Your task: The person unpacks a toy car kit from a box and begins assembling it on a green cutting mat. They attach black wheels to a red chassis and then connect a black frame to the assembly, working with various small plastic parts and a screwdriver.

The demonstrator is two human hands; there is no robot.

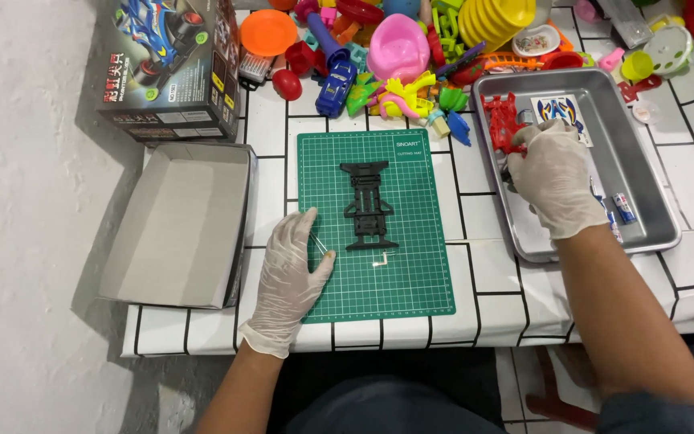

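Now, right hand (554, 175) fingers on red frame (503, 122), above tray (644, 185)

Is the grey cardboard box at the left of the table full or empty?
Empty. The grey cardboard box lies open-side up beside the green cutting mat, and only its bare inner floor and walls show.

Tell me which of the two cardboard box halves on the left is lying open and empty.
The plain grey box tray nearest the left hand, open side up and empty. The other, the printed box lid behind it, shows a toy-car picture and sits closed side up.
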